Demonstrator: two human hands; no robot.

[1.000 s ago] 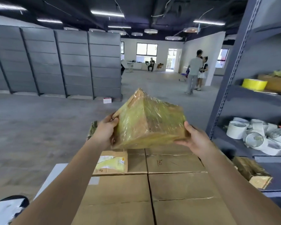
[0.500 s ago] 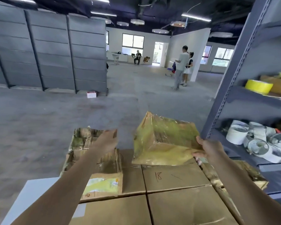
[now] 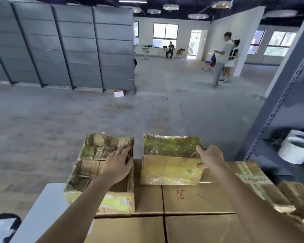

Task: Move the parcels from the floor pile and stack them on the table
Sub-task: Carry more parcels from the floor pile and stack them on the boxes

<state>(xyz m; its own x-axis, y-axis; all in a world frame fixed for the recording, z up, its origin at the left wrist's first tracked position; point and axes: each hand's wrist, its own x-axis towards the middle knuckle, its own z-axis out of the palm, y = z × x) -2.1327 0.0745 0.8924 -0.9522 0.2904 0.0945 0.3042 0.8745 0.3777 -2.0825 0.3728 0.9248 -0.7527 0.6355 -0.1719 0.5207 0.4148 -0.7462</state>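
- On the right end of the wrapped parcel (image 3: 172, 160), my right hand (image 3: 211, 157) has a grip: fingers curl over the top edge and the thumb presses the near face.
- My left hand (image 3: 117, 167) lies flat on the crumpled parcel (image 3: 98, 153), fingers straight and slightly spread, gripping nothing.
- I see both parcels upright and side by side with a narrow gap between them, each under shiny yellowish film.
- They sit on a layer of brown cardboard boxes (image 3: 147, 199), the wrapped parcel on the far edge of the box with a red "18" written on its top.
- A yellow label (image 3: 116, 202) shows below the crumpled parcel's near side; I cannot tell whether it belongs to that parcel or to one under it.
- I can see another taped parcel (image 3: 253, 181) lying along the right edge of the boxes.
- The boxes rest on a white desk (image 3: 42, 204), of which only the left corner shows.
- To the right stands a grey metal shelf (image 3: 279, 102) holding white tape rolls (image 3: 293, 149).
- Beyond the desk I see grey floor (image 3: 77, 120), with a small white box (image 3: 118, 93) at the foot of grey panels (image 3: 60, 46).
- Far off, two people (image 3: 225, 57) stand by a white wall and a third (image 3: 170, 50) sits near the windows.
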